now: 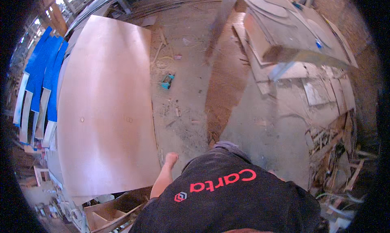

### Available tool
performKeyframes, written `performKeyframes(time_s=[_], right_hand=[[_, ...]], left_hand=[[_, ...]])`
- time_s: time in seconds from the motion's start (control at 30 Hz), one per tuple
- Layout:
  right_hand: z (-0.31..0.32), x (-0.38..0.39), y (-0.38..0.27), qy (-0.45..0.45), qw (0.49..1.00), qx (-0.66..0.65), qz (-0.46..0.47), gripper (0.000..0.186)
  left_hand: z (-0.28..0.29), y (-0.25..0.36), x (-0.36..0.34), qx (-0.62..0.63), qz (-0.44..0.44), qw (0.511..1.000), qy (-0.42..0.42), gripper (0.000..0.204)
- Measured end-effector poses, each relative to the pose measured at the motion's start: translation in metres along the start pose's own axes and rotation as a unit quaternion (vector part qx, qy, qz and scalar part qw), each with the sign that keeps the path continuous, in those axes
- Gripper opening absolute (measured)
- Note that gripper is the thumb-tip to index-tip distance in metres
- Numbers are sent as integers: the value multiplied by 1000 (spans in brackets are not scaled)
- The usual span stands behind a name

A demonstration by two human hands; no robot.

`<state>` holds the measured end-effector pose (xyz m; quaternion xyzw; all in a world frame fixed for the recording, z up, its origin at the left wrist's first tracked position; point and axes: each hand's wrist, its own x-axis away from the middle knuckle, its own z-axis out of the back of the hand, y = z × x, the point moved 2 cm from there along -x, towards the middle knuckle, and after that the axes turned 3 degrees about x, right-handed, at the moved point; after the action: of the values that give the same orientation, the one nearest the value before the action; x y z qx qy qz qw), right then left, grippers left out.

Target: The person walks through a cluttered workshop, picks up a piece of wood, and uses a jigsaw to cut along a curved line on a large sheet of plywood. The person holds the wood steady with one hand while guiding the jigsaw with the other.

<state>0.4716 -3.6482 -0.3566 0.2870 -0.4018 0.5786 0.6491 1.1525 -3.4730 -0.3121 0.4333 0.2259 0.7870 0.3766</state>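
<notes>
My left hand [172, 159] hangs low beside my body, its fingers curled into a loose fist, with nothing seen in it. It is nearest to the right edge of a large, pale plywood sheet [107, 99], apart from it. That sheet lies flat at a raised level on my left and bears small round marks. Of my right arm [277, 176] only a sliver of skin shows past my dark shirt; the right hand is hidden.
Blue-and-white boards [44, 76] stand stacked at far left. A teal tool or box [167, 81] lies on the dusty floor [183, 123] among scraps. At right are a worn-topped bench [280, 19] and piled offcuts [327, 139]. An open wooden box [107, 212] sits below the sheet.
</notes>
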Motion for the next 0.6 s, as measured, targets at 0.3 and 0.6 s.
performKeyframes(time_s=[0.3, 0.6], right_hand=[[491, -122, -561, 340, 833, -157, 407, 39], [455, -283, -594, 203, 935, -47, 288, 36]], left_hand=[[9, 49, -53, -47, 302, 946, -110, 35], [210, 127, -452, -257, 197, 935, -145, 44]])
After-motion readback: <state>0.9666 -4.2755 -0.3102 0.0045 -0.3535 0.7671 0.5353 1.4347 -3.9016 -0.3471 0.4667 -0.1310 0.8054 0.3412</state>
